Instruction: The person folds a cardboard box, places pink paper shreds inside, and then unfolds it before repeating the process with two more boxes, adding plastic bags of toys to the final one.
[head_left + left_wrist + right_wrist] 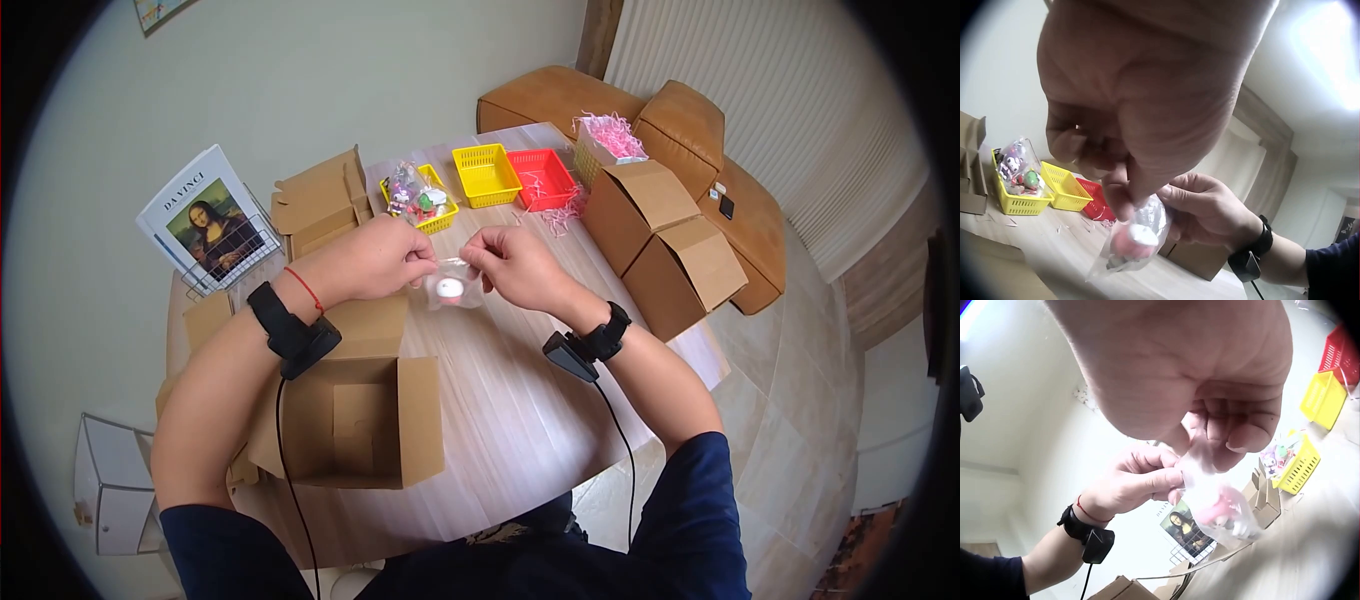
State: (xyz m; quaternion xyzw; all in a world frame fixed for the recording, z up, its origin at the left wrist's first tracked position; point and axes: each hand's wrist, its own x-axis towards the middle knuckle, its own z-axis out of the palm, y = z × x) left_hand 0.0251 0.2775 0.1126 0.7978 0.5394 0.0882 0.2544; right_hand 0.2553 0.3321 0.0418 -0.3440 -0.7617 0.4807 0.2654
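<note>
A small clear plastic bag hangs between both hands, over the table. Inside it sits a pink-and-white figure, small and rounded, its exact kind hard to make out. My left hand pinches the bag's upper edge on one side. On the other side, my right hand grips the same top edge between thumb and fingers. In the right wrist view the plastic is bunched under the right fingertips, and the pink part shows through it. Just below the left forearm stands an open cardboard box.
At the back, a yellow basket holds several bagged toys. Beside it are another yellow basket and a red basket with pink paper shreds. Cardboard boxes stand at right; a Da Vinci book leans in a wire rack at left.
</note>
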